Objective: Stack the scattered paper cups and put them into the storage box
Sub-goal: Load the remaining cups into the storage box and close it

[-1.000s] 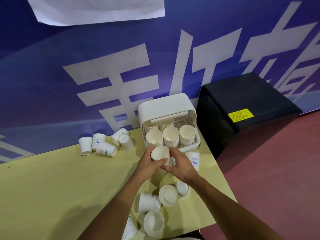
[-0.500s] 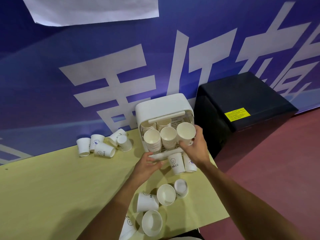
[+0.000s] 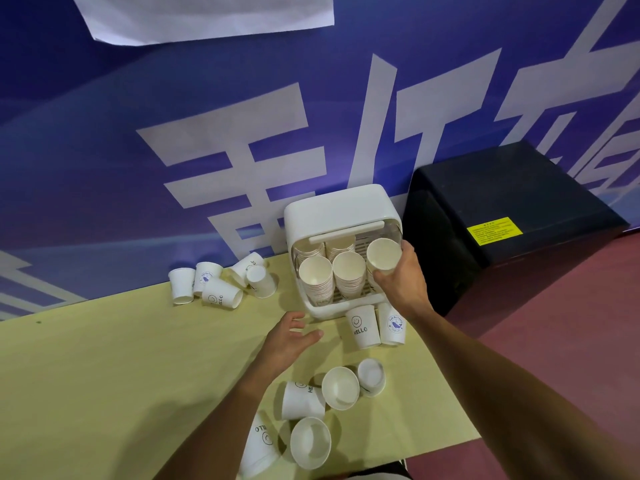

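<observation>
Nearest the camera, at about 6 o'clock on the yellow counter (image 3: 86,393), five loose paper cups lie in a cluster: one on its side with a smiley print (image 3: 258,448), an open-mouthed cup (image 3: 310,442), a "HELLO" cup on its side (image 3: 301,400), another open-mouthed cup (image 3: 340,388) and a small upturned one (image 3: 371,376). Just beyond them the left hand (image 3: 285,341) hovers over the counter, fingers released and spread, grasping nothing. At 1 o'clock from it two upright cups stand side by side, touching: the printed "HELLO" cup (image 3: 361,326) and a whale-logo cup (image 3: 393,323), both just in front of the white storage box (image 3: 337,209). The right hand (image 3: 403,278) reaches into the box's open front at its right side, fingers clenched around a paper cup (image 3: 383,254) held above the right-hand stack. Two further stacks, the left stack (image 3: 316,278) and the middle stack (image 3: 349,273), fill the box, with more behind. At 10 o'clock five scattered cups (image 3: 221,282) lie near the blue banner (image 3: 138,133). A black cabinet (image 3: 512,216) stands at 2 o'clock.
</observation>
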`<state>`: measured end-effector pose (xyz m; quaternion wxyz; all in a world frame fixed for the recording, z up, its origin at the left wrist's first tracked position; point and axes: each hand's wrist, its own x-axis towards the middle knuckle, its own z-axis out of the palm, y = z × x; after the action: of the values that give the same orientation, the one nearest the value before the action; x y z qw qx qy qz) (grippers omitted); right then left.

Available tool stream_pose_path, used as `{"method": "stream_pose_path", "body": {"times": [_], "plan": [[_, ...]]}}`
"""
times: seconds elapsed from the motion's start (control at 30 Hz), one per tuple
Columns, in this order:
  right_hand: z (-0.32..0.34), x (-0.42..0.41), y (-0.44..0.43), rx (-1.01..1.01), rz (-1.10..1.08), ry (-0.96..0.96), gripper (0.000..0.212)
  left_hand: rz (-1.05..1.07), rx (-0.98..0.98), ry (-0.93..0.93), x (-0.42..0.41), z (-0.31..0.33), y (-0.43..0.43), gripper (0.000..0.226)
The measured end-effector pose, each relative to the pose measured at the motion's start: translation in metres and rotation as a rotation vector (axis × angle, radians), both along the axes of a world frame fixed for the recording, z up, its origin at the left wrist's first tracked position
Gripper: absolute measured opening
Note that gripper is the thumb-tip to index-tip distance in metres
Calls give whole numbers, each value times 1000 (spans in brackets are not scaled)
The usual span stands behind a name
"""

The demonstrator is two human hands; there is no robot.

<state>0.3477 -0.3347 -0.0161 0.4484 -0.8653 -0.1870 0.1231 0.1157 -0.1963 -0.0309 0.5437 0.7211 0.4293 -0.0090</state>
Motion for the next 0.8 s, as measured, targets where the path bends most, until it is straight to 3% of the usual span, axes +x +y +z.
{"method": "stream_pose_path", "body": {"times": [0.2,0.3,0.57,0.8], "plan": [[0,-5,-1,-116,-9,-59,78,9,-7,1,-6,1,0,59],[5,-16,1,-83,17,-120,70,9,-14,-4,-5,1,-2,57],[22,-61,40,8,309,-183,54,29,-16,-32,-12,8,13,54],[23,-108,100,-58,561,-224,52,158,5,-36,-53,8,52,55]]}}
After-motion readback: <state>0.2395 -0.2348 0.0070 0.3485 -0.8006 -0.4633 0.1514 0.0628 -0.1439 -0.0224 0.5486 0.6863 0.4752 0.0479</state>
